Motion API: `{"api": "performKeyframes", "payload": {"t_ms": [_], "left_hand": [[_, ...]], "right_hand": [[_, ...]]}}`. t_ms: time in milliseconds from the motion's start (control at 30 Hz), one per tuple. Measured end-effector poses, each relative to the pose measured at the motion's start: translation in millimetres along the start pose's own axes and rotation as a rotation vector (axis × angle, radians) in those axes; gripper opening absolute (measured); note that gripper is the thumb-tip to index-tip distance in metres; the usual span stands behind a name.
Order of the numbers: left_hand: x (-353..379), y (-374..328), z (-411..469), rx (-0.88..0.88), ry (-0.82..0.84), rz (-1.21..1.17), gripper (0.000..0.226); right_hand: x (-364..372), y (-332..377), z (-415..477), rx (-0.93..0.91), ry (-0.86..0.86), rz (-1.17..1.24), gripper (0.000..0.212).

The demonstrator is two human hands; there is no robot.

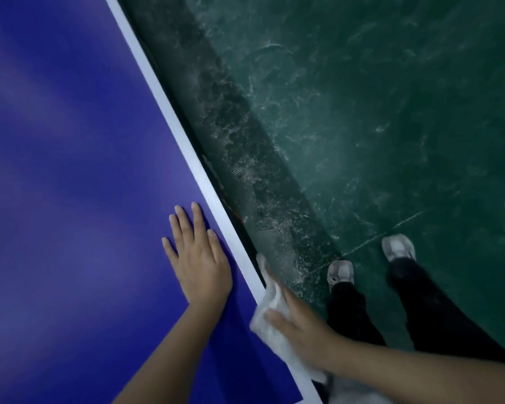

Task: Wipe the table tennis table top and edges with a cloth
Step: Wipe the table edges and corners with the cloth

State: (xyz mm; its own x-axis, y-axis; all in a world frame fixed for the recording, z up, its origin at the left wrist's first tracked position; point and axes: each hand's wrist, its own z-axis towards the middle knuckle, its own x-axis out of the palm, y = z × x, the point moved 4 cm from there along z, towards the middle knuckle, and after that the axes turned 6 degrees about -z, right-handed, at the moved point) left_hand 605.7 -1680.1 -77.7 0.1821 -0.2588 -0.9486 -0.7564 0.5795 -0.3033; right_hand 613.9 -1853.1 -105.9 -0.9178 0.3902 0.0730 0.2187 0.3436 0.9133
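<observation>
2 grips, both outstretched: left grip (200, 266) flat on bench (70, 170), 6 o'clock; right grip (299, 320) presses white cloth (276, 342) on bench edge (187, 147), 5 o'clock.

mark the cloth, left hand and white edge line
cloth (270, 335), head view, fabric below the thumb
left hand (200, 265), head view, back of hand
white edge line (165, 112), head view, mid-stripe
</observation>
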Motion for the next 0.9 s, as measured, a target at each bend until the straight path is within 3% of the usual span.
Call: {"api": "performKeyframes", "payload": {"t_ms": [167,333,467,567,667,900], "left_hand": [[0.3,0.7,1.2,-0.016,0.002,-0.015,0.051],[-0.7,-1.1,-0.3,-0.029,0.0,0.002,0.052],[-1.0,-2.7,-0.6,-0.049,0.011,-0.005,0.05],[-1.4,-3.0,-1.4,-0.061,0.023,0.005,0.052],[-2.6,-5.0,0.4,-0.065,0.034,0.006,0.052],[-5.1,-5.6,2.6,-0.092,0.093,0.01,0.05]], "right_hand": [[-20.5,50.3,98.2,0.052,-0.095,0.078,0.058],[-42.7,87.8,183.2,0.038,-0.134,0.006,0.05],[-34.7,69.6,162.3,0.037,-0.142,0.018,0.054],[-29.5,45.4,119.9,0.083,-0.048,0.062,0.062],[-30.0,43.8,122.1,0.144,0.033,0.075,0.054],[-67.7,125.5,281.5,-0.007,-0.032,-0.11,0.065]]}}
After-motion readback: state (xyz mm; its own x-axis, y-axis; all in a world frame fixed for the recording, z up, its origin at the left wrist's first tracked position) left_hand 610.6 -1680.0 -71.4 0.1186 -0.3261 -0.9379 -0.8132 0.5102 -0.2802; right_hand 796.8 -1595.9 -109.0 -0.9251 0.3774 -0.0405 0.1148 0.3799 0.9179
